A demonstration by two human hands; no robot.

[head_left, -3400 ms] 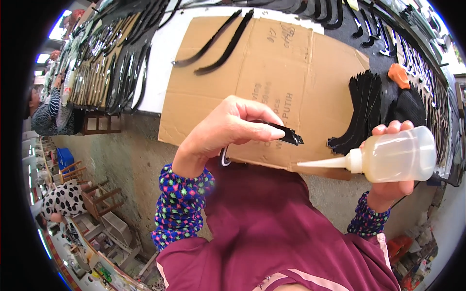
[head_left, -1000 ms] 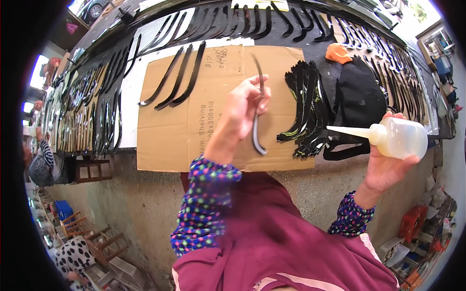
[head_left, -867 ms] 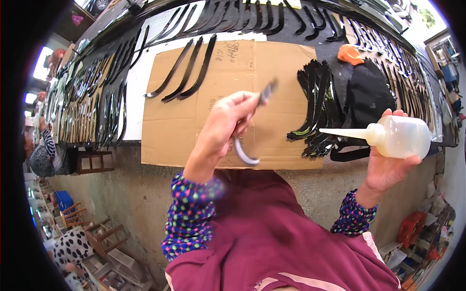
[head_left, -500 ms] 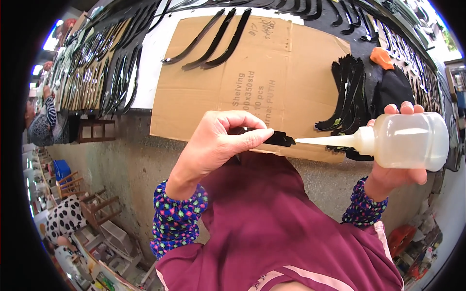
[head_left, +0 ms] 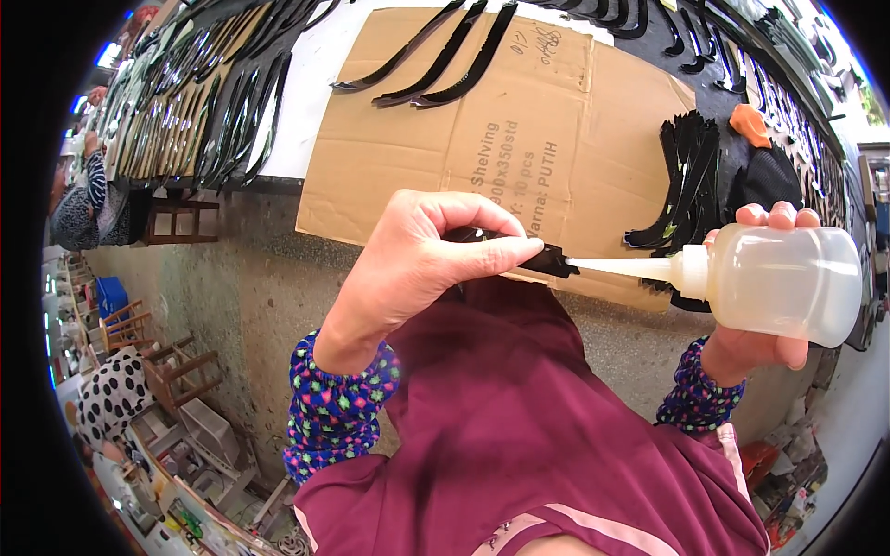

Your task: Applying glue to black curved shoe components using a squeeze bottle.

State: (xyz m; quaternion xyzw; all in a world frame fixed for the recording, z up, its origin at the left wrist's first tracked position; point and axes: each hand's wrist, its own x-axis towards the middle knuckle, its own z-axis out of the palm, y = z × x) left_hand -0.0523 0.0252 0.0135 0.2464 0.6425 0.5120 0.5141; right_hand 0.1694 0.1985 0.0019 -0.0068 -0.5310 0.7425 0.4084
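My left hand (head_left: pixel 431 250) is closed in a pinch, thumb against forefinger, on a black strip (head_left: pixel 553 262). Its short, jagged end sticks out past my thumb, while the rest is hidden behind the hand. In my right hand (head_left: pixel 737 354) lies a translucent squeeze bottle (head_left: pixel 788 283), held sideways with the fingers wrapped around it. A pale liquid shows inside. The bottle's long white nozzle (head_left: pixel 630 268) points left, and its tip appears to touch the strip's end. Both hands are over the near edge of a cardboard sheet (head_left: pixel 417 167).
Three curved black strips (head_left: pixel 468 69) lie at the cardboard's far side. A pile of black strips (head_left: pixel 691 181) lies at its right, near an orange lump (head_left: pixel 749 125) and black cloth (head_left: pixel 771 178). Many glossy strips (head_left: pixel 167 130) cover the left table. A person (head_left: pixel 88 213) sits beyond a wooden stool (head_left: pixel 183 221).
The nozzle tip now overlaps the strip's end, where it was just beside it. The bottle's base has dipped slightly. The whole view has shifted a little, with both grips kept.
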